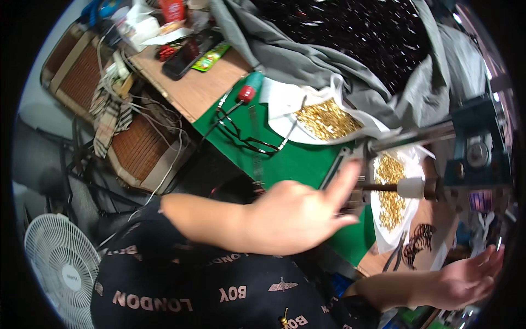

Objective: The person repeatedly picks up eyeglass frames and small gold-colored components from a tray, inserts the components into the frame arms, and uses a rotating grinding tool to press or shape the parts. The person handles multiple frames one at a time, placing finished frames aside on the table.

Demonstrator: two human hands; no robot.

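My left hand is smeared by motion, with forefinger and thumb apart and nothing visible between them. Its forefinger reaches the metal work area of a bench machine, which has a dark green body. My right hand is at the lower right beyond the table edge, fingers loosely spread and nothing seen in them. Near its fingertips a thin shiny rod is partly visible. Small gold-coloured metal pieces lie on white paper under the machine's shaft. A second heap of gold pieces rests on a white wrapping farther back.
Glasses and a red-and-green-handled tool lie on the green tabletop. A large grey cloth holds many dark shiny pieces. A phone sits at the back left. A white fan and wicker chairs stand left.
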